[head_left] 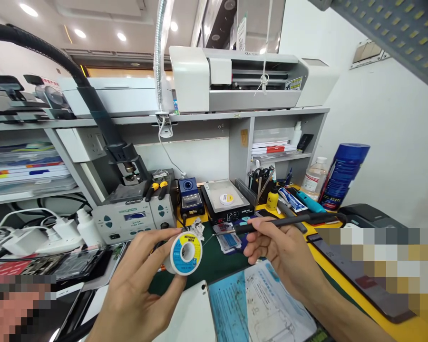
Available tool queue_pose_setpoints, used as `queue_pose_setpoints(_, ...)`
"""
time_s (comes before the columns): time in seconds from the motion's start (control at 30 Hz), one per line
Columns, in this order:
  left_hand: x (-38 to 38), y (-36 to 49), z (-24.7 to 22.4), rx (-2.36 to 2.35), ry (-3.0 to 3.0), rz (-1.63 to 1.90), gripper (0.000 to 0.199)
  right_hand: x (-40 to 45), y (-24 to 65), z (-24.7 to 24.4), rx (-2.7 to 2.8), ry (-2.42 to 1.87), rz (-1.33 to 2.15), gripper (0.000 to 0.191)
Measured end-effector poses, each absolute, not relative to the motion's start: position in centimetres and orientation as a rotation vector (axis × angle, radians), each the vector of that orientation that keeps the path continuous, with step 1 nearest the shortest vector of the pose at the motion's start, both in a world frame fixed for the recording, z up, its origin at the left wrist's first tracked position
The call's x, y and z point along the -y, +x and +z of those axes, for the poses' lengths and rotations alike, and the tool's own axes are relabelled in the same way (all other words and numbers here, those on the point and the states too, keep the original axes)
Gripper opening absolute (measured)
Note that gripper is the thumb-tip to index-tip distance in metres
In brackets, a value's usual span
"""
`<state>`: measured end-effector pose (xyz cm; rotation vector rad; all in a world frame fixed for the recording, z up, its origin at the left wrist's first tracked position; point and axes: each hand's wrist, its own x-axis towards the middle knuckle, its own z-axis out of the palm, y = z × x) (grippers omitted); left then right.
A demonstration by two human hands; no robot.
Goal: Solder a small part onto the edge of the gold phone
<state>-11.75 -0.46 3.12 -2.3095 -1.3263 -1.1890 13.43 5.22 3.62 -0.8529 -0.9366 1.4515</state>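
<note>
A white spool with a blue and yellow label (187,254) is gripped between the thumb and fingers of my left hand (142,285), its round face toward me. A thin strand runs from near the spool toward the tip of a black soldering iron (271,222). My right hand (280,247) pinches the iron's handle, with the tip pointing left; whether tip and strand touch is too small to tell. Below the hands lie a blue and white printed sheet (249,304) and a white panel (192,316) on a dark green mat (217,261).
Behind the hands stand a grey rework station (128,218), a small blue soldering station (191,197) and a flat heating plate (228,195). At the right are a yellow bottle (272,199), a blue can (344,175) and a phone (360,280). Phones and parts crowd the left.
</note>
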Motion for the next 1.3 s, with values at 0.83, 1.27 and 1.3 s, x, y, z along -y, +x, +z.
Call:
queue_pose_setpoints(0.83,0.15,-11.94,2.8,1.285,-2.317,-1.155,0.034,-5.24,13.2,3.34,0.952,-0.837,1.458,0.028)
queue_pose_setpoints(1.27,0.09,-12.14,2.66,1.256,-2.304,-1.119,0.032,-5.25,13.14,3.31,0.965,-0.819,1.471,0.028)
queue_pose_setpoints(1.3,0.04,-12.12,2.66,1.253,-2.295,-1.119,0.031,-5.28,13.14,3.3,0.966,-0.818,1.471,0.029)
